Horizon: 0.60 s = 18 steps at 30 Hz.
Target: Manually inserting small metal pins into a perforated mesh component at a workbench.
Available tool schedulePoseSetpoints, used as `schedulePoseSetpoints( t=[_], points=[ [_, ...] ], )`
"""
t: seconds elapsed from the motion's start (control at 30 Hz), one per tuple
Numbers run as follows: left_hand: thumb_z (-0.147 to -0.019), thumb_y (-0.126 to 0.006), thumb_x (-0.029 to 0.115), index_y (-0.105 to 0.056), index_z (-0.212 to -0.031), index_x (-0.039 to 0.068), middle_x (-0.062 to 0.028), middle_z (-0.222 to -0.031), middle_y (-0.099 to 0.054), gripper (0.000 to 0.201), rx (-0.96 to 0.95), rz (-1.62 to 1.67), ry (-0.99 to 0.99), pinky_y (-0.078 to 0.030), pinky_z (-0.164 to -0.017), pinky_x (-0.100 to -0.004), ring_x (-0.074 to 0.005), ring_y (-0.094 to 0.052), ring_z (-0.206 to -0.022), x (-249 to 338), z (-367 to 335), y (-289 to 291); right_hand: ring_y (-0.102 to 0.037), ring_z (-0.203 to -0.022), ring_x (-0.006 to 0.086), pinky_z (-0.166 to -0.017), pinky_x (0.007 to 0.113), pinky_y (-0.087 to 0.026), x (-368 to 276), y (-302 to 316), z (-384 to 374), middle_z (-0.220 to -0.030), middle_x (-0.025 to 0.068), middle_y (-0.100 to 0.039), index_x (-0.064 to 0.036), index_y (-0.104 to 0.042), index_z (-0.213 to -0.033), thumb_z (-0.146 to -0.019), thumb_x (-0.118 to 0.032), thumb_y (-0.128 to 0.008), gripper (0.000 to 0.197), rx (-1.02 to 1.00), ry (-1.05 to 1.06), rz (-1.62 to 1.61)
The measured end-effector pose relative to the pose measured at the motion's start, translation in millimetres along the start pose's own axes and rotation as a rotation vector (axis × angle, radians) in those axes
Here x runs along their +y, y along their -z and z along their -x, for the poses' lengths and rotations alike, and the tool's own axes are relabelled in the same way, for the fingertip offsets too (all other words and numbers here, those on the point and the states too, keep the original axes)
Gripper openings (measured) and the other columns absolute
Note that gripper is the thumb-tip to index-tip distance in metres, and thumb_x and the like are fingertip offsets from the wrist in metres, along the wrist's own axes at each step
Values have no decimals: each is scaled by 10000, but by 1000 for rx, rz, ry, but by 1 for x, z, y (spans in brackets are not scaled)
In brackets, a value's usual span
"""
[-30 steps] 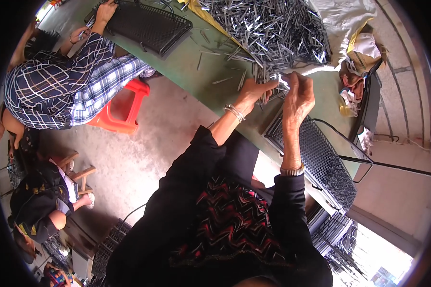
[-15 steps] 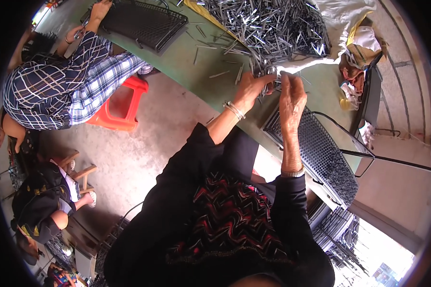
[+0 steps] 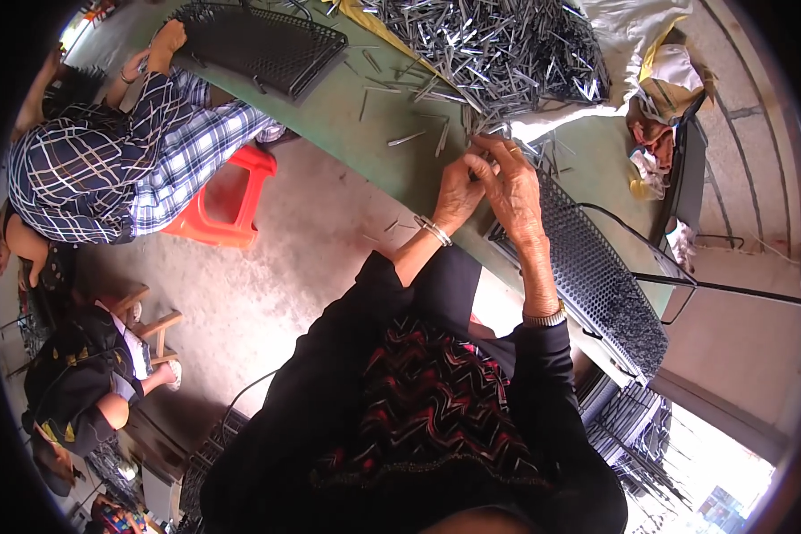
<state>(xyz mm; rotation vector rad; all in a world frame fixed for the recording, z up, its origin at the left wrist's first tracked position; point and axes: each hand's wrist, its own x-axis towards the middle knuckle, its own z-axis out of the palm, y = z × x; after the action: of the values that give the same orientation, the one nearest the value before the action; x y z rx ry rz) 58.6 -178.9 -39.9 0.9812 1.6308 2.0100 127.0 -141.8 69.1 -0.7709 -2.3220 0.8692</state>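
My left hand (image 3: 460, 190) and my right hand (image 3: 513, 182) are pressed together over the near edge of a green table (image 3: 400, 169). Both are closed around a small bunch of thin grey metal pins (image 3: 489, 135); the pins barely show between the fingers. A big heap of the same metal pins (image 3: 498, 44) lies just beyond my hands. A black perforated tray (image 3: 596, 276), packed with upright pins, sits directly right of my right hand. I wear a bangle on the left wrist and a watch on the right.
A person in a plaid shirt (image 3: 107, 160) sits on a red stool (image 3: 227, 205) at the left, hands on another black mesh tray (image 3: 258, 44). Another person (image 3: 80, 383) sits low at the left. Loose pins (image 3: 405, 138) are scattered on the table. Rags (image 3: 659, 133) lie at the right.
My hands drew slightly closer together and toward the pile's edge, still bunching the pins. The view shifted a little; the plaid-shirted person stays at the far tray.
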Motion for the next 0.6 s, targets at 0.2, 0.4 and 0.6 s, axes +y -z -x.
schedulePoseSetpoints(
  t=[0.2,0.4,0.6],
  points=[
    [-773,-718,122,-623,-1000,-9,-178,-777,-646,279,-107,-129,118,-500,-657,-334,-184,-646,-719,7,-9,5,-630,-968,285,-831,353,-497,13,17,-14,-1118,91,-634,-71,-705,-949,-778,-157,-681,192,-103,24,-28],
    [-775,-736,220,-638,-935,-40,-94,-701,-634,320,-179,-310,48,-478,-604,-292,-127,-600,-652,19,-23,9,-643,-864,190,-808,291,-494,30,20,-29,-1032,91,-677,-23,-709,-968,-807,-106,-668,186,-105,-39,-249],
    [-844,-724,249,-662,-947,33,-32,-757,-624,248,-443,301,606,-483,-566,-245,-79,-578,-646,34,-30,17,-597,-822,101,-766,242,-466,20,37,-34,-902,56,-710,14,-705,-997,-867,-149,-668,212,226,-333,-353]
  ],
)
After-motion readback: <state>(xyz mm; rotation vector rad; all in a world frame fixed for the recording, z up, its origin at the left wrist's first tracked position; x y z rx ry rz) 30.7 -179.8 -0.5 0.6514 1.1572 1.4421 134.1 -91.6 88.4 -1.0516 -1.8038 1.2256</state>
